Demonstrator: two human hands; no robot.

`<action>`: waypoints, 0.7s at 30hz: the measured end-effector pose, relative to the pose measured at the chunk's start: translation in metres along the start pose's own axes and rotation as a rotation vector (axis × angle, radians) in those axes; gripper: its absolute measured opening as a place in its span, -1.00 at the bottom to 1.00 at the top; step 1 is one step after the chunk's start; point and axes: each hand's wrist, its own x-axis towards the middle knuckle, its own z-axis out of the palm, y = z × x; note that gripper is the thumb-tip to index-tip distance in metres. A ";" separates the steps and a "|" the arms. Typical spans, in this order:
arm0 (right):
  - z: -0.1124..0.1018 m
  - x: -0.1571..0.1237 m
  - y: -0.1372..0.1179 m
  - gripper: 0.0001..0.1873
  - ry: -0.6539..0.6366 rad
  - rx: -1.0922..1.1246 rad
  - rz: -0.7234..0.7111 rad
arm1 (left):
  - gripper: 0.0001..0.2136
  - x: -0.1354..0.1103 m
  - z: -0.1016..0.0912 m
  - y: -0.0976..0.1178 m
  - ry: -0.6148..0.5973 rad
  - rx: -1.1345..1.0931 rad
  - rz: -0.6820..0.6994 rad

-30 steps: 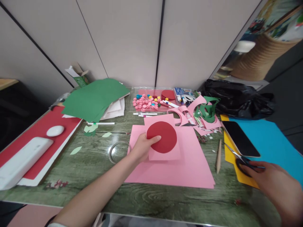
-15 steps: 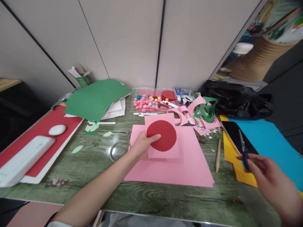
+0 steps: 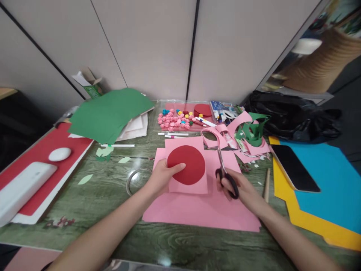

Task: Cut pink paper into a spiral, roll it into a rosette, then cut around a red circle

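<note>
My left hand [image 3: 164,175] pinches a red paper circle [image 3: 188,173] together with a smaller pink paper sheet [image 3: 184,142] behind it, thumb on top of the circle. Both are above larger pink sheets [image 3: 203,216] lying on the table. Scissors [image 3: 222,162] with black handles are in my right hand [image 3: 234,184], fingers around the handles and blades pointing away from me. Their blades are just right of the pink sheet, apart from it. Whether the blades are parted is hard to tell.
Pink and green paper scraps [image 3: 248,131] pile up behind my right hand. A tray of small coloured pieces [image 3: 175,122] stands at the back. A tape roll [image 3: 129,182] is left of the pink sheets. At right, a phone [image 3: 296,167] lies on blue paper [image 3: 332,192].
My right hand has brought the scissors leftward from over the phone to beside the pink sheet. My left hand keeps its hold on the circle and sheet. The view has shifted slightly.
</note>
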 end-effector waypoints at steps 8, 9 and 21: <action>-0.003 -0.010 0.007 -0.65 -0.076 -0.175 0.174 | -0.75 -0.004 0.004 -0.007 0.005 -0.051 -0.140; -0.003 -0.011 0.006 -0.65 -0.081 -0.175 0.185 | -0.77 -0.005 0.004 -0.007 0.011 -0.051 -0.141; 0.004 -0.016 0.007 -0.68 -0.107 -0.139 0.195 | -0.81 -0.012 0.009 -0.011 0.041 -0.085 -0.095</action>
